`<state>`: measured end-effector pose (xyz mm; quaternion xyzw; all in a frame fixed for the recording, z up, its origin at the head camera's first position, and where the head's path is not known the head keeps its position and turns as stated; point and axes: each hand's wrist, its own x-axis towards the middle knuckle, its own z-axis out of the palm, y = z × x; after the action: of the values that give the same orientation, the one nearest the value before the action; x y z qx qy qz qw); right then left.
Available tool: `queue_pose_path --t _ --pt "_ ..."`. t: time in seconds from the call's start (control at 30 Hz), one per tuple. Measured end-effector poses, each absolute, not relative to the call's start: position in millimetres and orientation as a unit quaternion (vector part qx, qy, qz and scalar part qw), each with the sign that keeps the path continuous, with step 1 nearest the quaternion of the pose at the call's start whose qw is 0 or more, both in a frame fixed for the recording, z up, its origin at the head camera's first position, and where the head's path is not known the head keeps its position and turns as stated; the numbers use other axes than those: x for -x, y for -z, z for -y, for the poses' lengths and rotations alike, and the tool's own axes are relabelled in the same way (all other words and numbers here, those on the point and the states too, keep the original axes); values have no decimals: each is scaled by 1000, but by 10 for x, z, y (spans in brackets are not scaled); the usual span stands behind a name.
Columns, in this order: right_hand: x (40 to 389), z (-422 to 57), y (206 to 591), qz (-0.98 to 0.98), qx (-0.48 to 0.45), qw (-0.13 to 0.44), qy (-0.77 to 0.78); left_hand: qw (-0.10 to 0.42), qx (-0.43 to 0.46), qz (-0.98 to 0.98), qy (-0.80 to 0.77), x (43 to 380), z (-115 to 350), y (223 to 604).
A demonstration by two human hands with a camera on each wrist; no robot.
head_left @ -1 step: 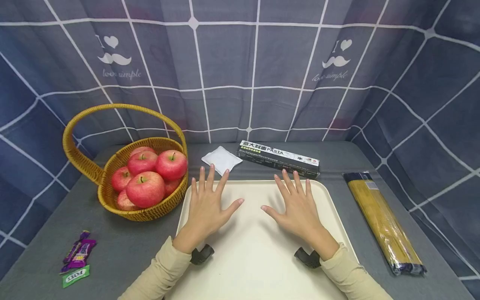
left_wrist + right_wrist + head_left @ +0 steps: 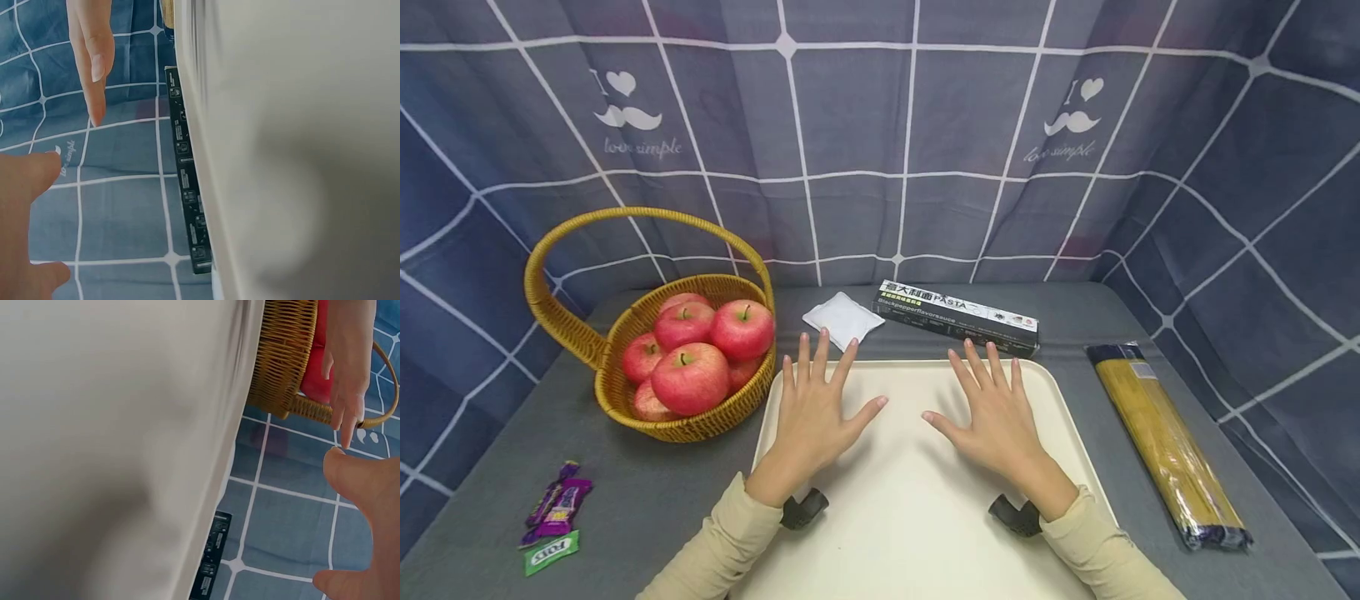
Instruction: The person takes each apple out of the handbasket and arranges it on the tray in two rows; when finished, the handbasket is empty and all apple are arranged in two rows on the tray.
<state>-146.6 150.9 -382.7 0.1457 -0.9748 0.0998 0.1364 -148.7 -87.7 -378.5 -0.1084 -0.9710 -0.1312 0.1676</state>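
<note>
Left hand (image 2: 816,412) and right hand (image 2: 998,417), fingers spread apart, hover unmoved above the tray (image 2: 917,525) toward its far edge, with nothing yet picked up.

You made no clear change between the earlier head view and this one; at most, the checked curtain (image 2: 853,108) and the wicker basket (image 2: 730,416) sat a hair further left, too slightly to call a move.

Smooth tray (image 2: 895,517), rough woven basket (image 2: 700,429)
</note>
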Motion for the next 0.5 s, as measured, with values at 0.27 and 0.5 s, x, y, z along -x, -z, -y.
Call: queue_pose_path --t 0.27,0.5 --pt "1466 -1509 3848 974 -148 139 -96 162 107 971 137 1495 877 3789" --pt "1465 -1481 3845 966 -159 172 -110 171 122 968 139 1461 916 3779"
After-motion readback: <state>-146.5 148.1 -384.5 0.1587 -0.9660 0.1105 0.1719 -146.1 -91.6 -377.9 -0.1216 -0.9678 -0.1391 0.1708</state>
